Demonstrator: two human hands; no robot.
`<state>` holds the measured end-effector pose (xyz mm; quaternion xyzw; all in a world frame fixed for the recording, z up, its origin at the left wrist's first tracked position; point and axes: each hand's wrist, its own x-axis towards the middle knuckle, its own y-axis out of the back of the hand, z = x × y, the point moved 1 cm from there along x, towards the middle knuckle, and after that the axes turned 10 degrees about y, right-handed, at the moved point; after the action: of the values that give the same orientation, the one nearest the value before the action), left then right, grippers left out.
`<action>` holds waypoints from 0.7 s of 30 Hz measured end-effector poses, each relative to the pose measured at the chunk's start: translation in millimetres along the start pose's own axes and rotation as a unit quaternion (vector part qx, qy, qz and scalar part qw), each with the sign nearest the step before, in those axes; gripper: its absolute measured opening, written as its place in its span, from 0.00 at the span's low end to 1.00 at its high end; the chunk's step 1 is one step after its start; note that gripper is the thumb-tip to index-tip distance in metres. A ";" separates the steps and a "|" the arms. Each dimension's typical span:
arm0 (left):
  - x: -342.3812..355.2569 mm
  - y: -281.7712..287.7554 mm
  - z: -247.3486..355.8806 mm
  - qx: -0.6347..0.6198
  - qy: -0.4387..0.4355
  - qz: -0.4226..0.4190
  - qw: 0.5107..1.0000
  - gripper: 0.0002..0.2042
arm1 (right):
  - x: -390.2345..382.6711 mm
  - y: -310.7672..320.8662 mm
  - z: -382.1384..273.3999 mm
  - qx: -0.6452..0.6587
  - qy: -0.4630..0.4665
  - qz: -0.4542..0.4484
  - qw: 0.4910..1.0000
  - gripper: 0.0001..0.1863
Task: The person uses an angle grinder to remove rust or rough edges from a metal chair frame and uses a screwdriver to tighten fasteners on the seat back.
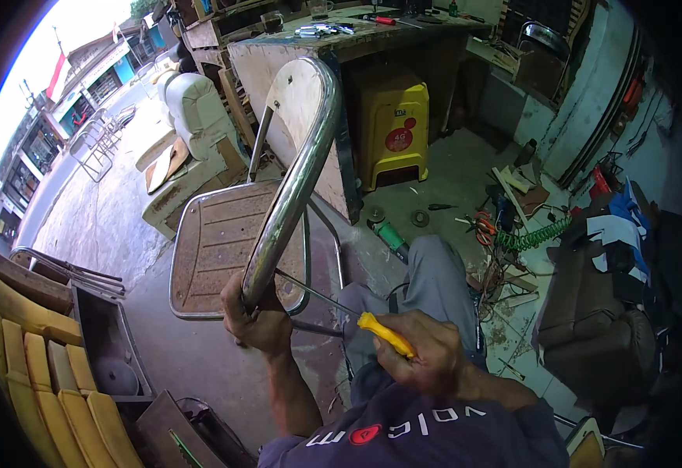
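A metal chair stands before me, with a thick chrome tube [298, 175] around its backrest and a worn brown seat board [232, 249]. Near the top of the tube, a pale backrest panel [294, 90] shows dark screw heads. My left hand [259, 324] is wrapped around the near end of the chrome tube. A screwdriver [388, 335] with a yellow handle is in my right hand [432, 352], fingers closed on the grip. Its long shaft slants up and left to the tube just beside my left hand. The tube hides where the tip meets the chair.
A green angle grinder [388, 235] lies on the floor by my knee. Under the workbench [278, 51] is a yellow plastic stool [403, 148]. Pliers [484, 228], a coiled green hose [536, 236] and scraps are at right, beside a dark cushioned seat [591, 327]. Yellow padding [60, 390] is at left.
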<state>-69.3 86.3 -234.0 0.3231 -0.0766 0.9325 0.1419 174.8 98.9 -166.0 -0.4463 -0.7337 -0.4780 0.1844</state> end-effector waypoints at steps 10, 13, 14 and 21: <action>-1.1 -0.6 1.6 -0.022 0.015 -0.001 1.000 0.15 | 2.8 0.3 -0.3 -0.155 0.046 -0.026 0.987 0.14; -0.6 2.6 -1.1 -0.021 0.020 0.000 1.000 0.14 | 14.8 10.7 -3.9 0.095 -0.163 -0.102 0.977 0.17; 0.7 0.4 -0.4 -0.026 0.020 0.005 0.999 0.14 | 18.2 12.9 -2.5 0.219 -0.259 -0.134 0.931 0.19; 1.2 0.6 6.0 -0.052 0.054 0.012 0.997 0.13 | 3.6 15.2 7.2 0.191 -0.189 -0.100 0.958 0.22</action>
<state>-66.9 84.6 -228.6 0.2637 -0.1207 0.9450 0.1510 186.6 109.0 -158.8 -0.4095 -0.8736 -0.2517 0.0756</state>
